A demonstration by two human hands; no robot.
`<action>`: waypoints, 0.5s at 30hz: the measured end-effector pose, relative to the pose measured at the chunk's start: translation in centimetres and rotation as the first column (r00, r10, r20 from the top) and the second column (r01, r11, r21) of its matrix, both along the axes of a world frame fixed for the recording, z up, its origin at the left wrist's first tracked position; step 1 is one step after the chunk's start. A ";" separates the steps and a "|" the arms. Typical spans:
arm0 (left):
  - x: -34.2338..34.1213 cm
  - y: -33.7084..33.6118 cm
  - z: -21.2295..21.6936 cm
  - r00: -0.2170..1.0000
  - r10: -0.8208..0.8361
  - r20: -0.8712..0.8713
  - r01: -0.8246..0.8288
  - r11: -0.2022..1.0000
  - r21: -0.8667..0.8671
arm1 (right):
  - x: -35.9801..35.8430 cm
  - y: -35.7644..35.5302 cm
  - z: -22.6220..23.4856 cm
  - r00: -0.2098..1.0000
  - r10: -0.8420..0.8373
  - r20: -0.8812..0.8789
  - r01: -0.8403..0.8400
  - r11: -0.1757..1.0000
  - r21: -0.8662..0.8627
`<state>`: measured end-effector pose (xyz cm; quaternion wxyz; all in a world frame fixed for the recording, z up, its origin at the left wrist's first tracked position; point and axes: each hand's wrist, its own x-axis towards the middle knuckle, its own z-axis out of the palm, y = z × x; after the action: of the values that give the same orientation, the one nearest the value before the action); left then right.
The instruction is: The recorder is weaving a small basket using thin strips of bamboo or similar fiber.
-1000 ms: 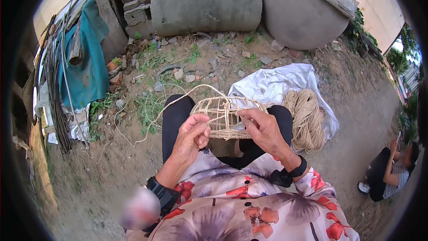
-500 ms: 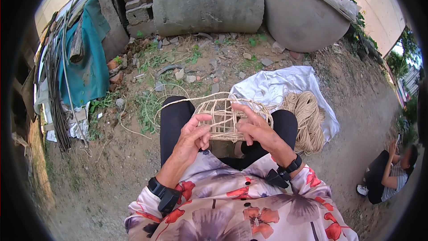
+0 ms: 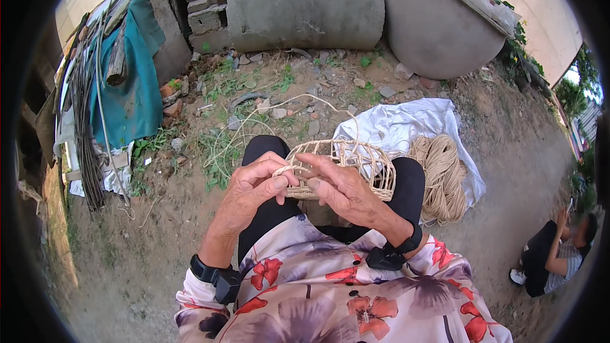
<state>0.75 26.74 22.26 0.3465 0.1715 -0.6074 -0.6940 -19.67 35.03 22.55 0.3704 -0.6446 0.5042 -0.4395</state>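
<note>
A small openwork basket (image 3: 365, 159) woven from pale cord lies across my lap between my knees. My left hand (image 3: 254, 190) is at its left end, thumb and fingers closed on a short bent piece of cord (image 3: 291, 168). My right hand (image 3: 352, 194) lies over the near side of the basket, its thumb and index finger closing around the other end of that bent piece. The fingers hide part of the weave. A loose length of cord (image 3: 318, 98) arcs above the basket and trails to loops on the ground at the left.
A large coil of cord (image 3: 438, 174) rests on a white plastic sheet (image 3: 438, 114) beside my right knee. Ahead are a concrete cylinder (image 3: 305, 13), a big rounded vessel (image 3: 438, 25) and rubble. Teal cloth (image 3: 130, 82) hangs left. A person (image 3: 553, 254) sits low at right.
Both hands have moved closer together, toward the basket's left end, and the left hand has closed on cord. The loose cord now rises in a higher arc. The view has shifted slightly.
</note>
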 end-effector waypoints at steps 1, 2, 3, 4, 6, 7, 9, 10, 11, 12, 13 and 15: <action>-0.5 -0.3 0.1 1.000 0.020 -0.017 -0.019 0.999 0.041 | -0.4 0.3 -0.5 0.999 -0.035 -0.023 0.035 0.999 -0.006; -0.8 -0.7 -0.7 1.000 -0.001 -0.022 0.002 0.999 0.054 | -0.8 0.8 -0.7 0.997 -0.064 -0.043 0.064 0.998 -0.008; -1.2 -0.8 -1.3 0.999 0.024 0.025 -0.025 0.998 0.061 | -1.2 1.1 -0.8 0.994 -0.093 -0.064 0.093 0.996 -0.010; -1.7 -0.6 -1.8 0.996 0.047 0.072 -0.052 0.996 0.066 | -1.5 1.4 -0.6 0.986 -0.141 -0.087 0.136 0.989 -0.061; -2.6 -1.3 -3.9 0.943 0.120 0.311 -0.107 0.992 -0.060 | -2.5 1.6 -1.1 0.974 -0.212 -0.076 0.205 0.975 -0.086; -3.1 -1.0 -5.2 0.888 0.214 0.407 -0.177 0.976 -0.127 | -3.0 1.7 -1.4 0.967 -0.245 -0.069 0.237 0.966 -0.102; -3.6 -0.4 -7.1 0.868 0.189 0.459 -0.142 0.981 -0.135 | -3.6 1.8 -2.2 0.963 -0.265 -0.053 0.265 0.964 -0.011; -4.0 -0.7 -7.9 0.902 0.114 0.417 -0.110 0.993 -0.033 | -3.9 1.8 -2.7 0.961 -0.267 -0.070 0.267 0.964 -0.009; -4.2 -0.7 -8.8 0.927 0.042 0.372 -0.074 0.995 0.071 | -4.1 1.8 -3.5 0.960 -0.266 -0.084 0.267 0.964 -0.002; -4.6 -0.9 -8.8 0.949 -0.032 0.312 -0.022 0.986 0.167 | -4.6 1.9 -4.2 0.953 -0.293 -0.079 0.289 0.955 -0.062; -4.9 -0.7 -8.7 0.955 -0.028 0.296 -0.019 0.988 0.155 | -5.1 2.0 -5.1 0.944 -0.321 -0.073 0.311 0.943 -0.121; -5.4 0.6 -7.3 0.962 -0.022 0.271 -0.016 0.991 0.136 | -6.3 2.4 -5.7 0.925 -0.378 -0.034 0.370 0.918 -0.142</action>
<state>-4.65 27.34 14.95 0.2460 0.2875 -0.6004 -0.7045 -25.93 37.41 16.87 0.2203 -0.5728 0.5985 -0.5149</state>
